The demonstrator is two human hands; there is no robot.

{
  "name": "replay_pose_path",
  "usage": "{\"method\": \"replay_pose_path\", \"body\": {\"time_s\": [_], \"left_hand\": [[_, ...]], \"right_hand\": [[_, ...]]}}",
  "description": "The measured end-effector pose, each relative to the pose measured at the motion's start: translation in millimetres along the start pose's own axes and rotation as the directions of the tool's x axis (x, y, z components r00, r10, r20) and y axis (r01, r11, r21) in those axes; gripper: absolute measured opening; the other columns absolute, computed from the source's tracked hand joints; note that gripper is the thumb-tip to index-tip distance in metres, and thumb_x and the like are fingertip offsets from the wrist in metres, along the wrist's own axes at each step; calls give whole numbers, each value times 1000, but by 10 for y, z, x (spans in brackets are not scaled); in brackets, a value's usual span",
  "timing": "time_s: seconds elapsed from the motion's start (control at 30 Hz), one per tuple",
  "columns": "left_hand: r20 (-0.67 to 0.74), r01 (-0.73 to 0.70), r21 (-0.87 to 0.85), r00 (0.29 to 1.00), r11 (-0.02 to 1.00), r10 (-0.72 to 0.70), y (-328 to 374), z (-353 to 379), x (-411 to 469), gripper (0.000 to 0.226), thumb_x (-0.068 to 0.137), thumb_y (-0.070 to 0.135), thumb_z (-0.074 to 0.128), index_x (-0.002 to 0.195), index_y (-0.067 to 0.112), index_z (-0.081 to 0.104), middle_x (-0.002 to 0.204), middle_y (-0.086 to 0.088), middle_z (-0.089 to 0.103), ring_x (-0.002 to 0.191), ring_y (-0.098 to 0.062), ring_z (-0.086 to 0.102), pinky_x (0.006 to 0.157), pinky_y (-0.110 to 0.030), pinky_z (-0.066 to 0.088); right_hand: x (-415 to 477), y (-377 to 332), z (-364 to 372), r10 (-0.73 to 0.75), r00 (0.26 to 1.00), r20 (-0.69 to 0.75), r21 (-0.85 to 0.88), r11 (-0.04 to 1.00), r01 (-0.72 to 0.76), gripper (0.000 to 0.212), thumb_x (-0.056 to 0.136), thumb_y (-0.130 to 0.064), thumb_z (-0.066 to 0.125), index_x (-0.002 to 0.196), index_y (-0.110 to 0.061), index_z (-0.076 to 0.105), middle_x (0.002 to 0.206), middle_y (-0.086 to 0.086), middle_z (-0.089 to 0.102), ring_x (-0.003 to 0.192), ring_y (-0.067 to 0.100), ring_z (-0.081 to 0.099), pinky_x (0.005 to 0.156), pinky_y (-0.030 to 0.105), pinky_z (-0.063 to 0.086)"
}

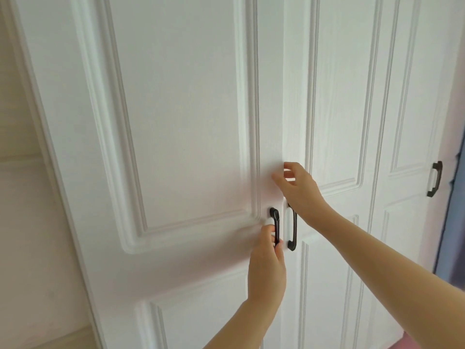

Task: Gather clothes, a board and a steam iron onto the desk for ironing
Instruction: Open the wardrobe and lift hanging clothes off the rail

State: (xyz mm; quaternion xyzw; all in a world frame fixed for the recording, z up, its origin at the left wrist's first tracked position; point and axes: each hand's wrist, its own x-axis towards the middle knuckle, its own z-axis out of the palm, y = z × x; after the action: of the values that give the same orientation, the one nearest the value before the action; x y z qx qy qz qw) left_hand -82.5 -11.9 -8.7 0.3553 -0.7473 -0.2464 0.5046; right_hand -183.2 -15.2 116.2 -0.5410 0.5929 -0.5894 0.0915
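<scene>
A tall white panelled wardrobe fills the view, its doors closed. My left hand [266, 260] has its fingers curled around the dark handle of the left door [274, 222]. My right hand [297, 187] hovers at the seam between the two middle doors, fingers spread, just above the dark handle of the right door [293, 233]. It holds nothing. No clothes, board or iron are in view.
A third white door at the far right carries another dark handle [435, 182]. Beyond it hangs a blue curtain [450, 235]. A pale wall [22, 222] lies to the left of the wardrobe.
</scene>
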Motion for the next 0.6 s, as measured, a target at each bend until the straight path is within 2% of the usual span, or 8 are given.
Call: {"method": "replay_pose_path", "body": {"time_s": [0.1,0.23,0.4,0.5,0.6], "left_hand": [[-9,7,17,1000,1000,-7,22,22,-47,25,98,16,45,121,26,46,99,13,60,89,-8,55,77,-27,48],[16,-6,15,1000,1000,6,96,-13,-182,30,98,14,44,126,26,45,100,13,62,93,-9,60,80,-29,51],[60,-14,-61,998,998,18,247,-133,-443,30,98,15,45,124,28,48,97,12,64,92,-11,61,81,-33,53],[113,-29,-93,993,995,39,358,-250,-673,29,97,17,47,123,31,48,97,12,64,91,-9,61,81,-32,53],[139,-43,-119,988,992,60,470,-376,-901,29,98,18,48,124,29,48,100,10,65,93,-9,62,82,-29,53]], "right_hand": [[-40,36,33,-4,1000,11,74,997,3,40,93,-39,55,128,-25,42,105,-10,56,87,8,60,62,20,43],[-178,50,-11,-34,999,-8,86,996,35,39,93,-40,55,126,-23,40,103,-7,56,85,10,62,63,19,44],[-452,-34,-162,-35,996,-81,57,998,39,39,89,-44,59,119,-23,44,99,-7,60,84,9,63,60,18,47],[-723,-143,-260,-28,991,-134,30,999,32,37,87,-47,60,114,-27,44,94,-8,59,79,7,63,52,15,46],[-1007,-301,-357,-31,985,-172,-1,1000,31,36,86,-49,61,111,-28,46,90,-7,59,74,9,63,52,15,44]]}}
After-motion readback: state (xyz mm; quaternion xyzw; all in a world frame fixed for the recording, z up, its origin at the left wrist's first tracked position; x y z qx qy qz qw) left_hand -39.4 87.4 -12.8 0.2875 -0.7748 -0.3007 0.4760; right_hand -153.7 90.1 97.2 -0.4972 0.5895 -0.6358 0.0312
